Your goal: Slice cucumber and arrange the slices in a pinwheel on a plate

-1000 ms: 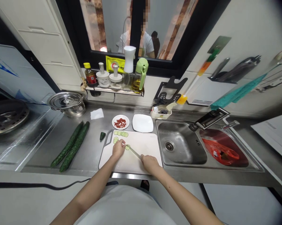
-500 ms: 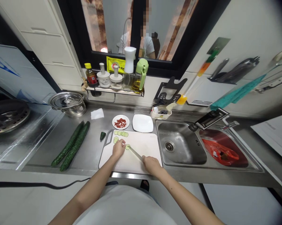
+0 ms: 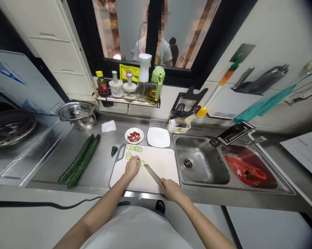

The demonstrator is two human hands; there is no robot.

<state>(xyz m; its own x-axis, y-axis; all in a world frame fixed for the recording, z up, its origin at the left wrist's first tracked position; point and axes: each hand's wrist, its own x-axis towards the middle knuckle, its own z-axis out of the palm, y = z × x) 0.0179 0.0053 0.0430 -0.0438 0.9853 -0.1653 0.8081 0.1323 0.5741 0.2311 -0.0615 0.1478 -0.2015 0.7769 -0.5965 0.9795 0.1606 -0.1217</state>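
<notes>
My right hand (image 3: pixel 171 189) is wrapped around the handle of a kitchen knife (image 3: pixel 153 174). Its blade lies low over the white cutting board (image 3: pixel 161 162), tip pointing up and left. Close to that tip is a pale green cucumber slice (image 3: pixel 142 163), pinched at its edge by the closed fingers of my left hand (image 3: pixel 132 166). My palm hides part of the board and whatever may be under it. Several cut cucumber slices (image 3: pixel 137 149) lie in a row along the board's upper left, with a couple more (image 3: pixel 128 156) just below them.
Two whole cucumbers (image 3: pixel 84 160) and a cut cucumber end (image 3: pixel 114 150) lie left of the board. Behind it stand a plate of chopped red pieces (image 3: pixel 134 141) and a white square plate (image 3: pixel 158 137). A sink (image 3: pixel 205 173) adjoins on the right; a lidded pot (image 3: pixel 79 116) stands back left.
The knife has moved slightly right and down, away from the cucumber slice, with its blade tilted flatter. My left hand stays by the slice, and the whole view has shifted a little.
</notes>
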